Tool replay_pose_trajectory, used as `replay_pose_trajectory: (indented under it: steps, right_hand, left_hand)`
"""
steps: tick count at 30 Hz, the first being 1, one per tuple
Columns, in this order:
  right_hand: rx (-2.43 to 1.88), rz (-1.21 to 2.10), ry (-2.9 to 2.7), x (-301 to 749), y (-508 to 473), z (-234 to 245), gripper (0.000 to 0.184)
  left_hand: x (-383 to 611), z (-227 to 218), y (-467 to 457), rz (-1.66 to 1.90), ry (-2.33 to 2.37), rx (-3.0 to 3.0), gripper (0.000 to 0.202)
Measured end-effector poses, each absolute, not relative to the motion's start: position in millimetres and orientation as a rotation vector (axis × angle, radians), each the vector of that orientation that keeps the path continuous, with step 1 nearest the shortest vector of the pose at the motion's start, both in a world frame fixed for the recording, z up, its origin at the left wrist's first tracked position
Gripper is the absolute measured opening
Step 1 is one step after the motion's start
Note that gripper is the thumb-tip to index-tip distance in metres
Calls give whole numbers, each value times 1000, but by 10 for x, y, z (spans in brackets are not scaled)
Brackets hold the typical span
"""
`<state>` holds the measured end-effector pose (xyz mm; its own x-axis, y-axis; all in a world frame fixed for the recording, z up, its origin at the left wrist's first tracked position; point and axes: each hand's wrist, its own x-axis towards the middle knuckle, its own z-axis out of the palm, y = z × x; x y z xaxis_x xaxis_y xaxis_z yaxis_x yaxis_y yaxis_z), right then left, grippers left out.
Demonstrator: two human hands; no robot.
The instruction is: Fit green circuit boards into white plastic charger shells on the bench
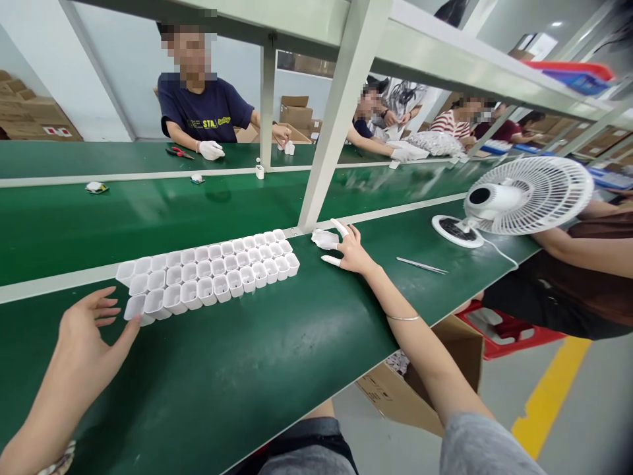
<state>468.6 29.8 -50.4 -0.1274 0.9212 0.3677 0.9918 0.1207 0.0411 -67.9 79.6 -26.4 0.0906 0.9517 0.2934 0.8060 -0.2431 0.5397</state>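
Small white square plastic cups (190, 272) stand upright with their openings up, packed in three long rows on the green table. My left hand (91, 330) is at the left end of the rows, its fingers spread and the thumb at the nearest corner cup; I cannot tell whether it presses on it. At the other end, my right hand (352, 251) wears white finger cots. Its fingers are apart around a crumpled white item (325, 239), perhaps a glove or a wrapper, lying by the frame post. Neither hand grips anything visibly.
Metal tweezers (422, 266) lie right of my right arm. A white fan (514, 198) stands farther right. A slanted metal post (331, 132) rises behind the table. Across the belt, a co-worker (205, 112) handles white parts near red pliers (179, 153). An open carton (420, 376) sits below the edge.
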Motion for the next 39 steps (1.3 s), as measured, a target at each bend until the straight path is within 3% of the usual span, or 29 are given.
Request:
replay_pose_trajectory:
  steps: [12, 20, 26, 39]
  right_hand:
    - [-1832, -619, -2253, 4707, 309, -506, 48]
    - [-1832, -629, -2235, 4711, 292, -493, 36]
    - [-1861, -655, -2215, 4704, 308, -499, 44]
    - [-1829, -478, -2197, 4761, 267, -506, 35]
  left_hand:
    - [-676, -253, 806, 808, 1801, 2092, 104]
    - [-686, -244, 797, 865, 1790, 2096, 99]
    - [-683, -230, 770, 863, 1780, 2112, 96]
    - [-667, -194, 784, 836, 1801, 2084, 101]
